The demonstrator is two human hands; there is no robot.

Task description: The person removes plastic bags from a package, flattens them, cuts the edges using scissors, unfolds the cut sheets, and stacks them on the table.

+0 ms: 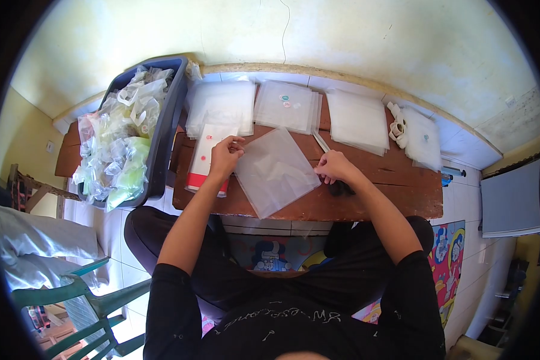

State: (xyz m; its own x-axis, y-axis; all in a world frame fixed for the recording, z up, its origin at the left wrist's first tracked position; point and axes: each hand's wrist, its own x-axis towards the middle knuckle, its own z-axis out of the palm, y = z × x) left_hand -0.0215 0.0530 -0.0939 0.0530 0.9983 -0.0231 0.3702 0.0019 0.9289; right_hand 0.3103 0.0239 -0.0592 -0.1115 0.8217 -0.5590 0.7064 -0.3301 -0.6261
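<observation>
A clear square plastic bag (276, 174) lies turned at an angle on the brown wooden table, its lower corner reaching past the front edge. My right hand (335, 167) pinches the bag's right corner between thumb and fingers. By the left corner is my left hand (225, 157), fingers curved and apart, near or touching the bag's edge. Under that hand lies a white and red packet (205, 157), partly covered. A pale, straight strip (321, 143) points out above my right hand, and a dark object (340, 189) shows beneath it; I cannot tell whether they join.
Stacks of clear bags (221, 108) line the table's back, one with small round stickers (286, 101). Tape rolls (397, 126) sit between the right stacks. A dark blue bin (162, 129) full of crumpled plastic stands left. A green chair (72, 291) is at lower left.
</observation>
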